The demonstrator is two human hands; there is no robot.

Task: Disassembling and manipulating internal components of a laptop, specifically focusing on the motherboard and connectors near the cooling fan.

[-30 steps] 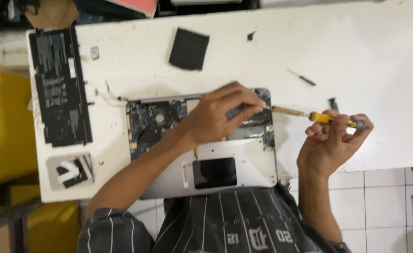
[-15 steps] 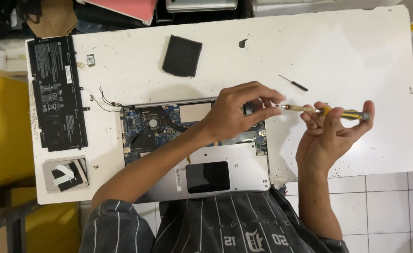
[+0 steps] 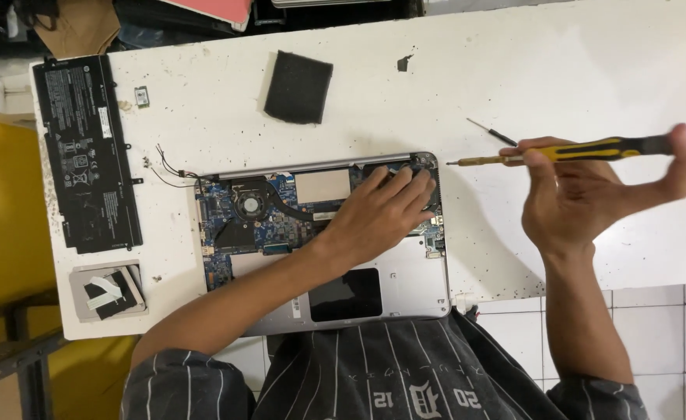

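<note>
While viewed from above, noted in order of size: white work table, speckled with dark marks, filling most of the frame. Opened silver laptop at about 6 o'clock of table centre, bottom cover off, blue circuit board and round fan exposed toward its 9 o'clock side, dark rectangular panel near its 6 o'clock edge. Long black battery pack lying flat at 9 o'clock of the laptop, well apart, bearing a white oblong label and small pale printing, text not read. Square black pad at 12 o'clock of the laptop. Grey square part with black and white strips at 7 o'clock. Small chip card just beside the battery's top corner. Thin dark tool lying at 1 o'clock of the laptop.

Left hand resting palm down on the laptop's 1 o'clock corner, fingers loosely spread and flat on the internals; nothing seen gripped. Right hand raised at 3 o'clock of the laptop, fingers curled shut around a yellow-and-black screwdriver, shaft level, tip pointing toward 9 o'clock, just short of the laptop's corner.
</note>
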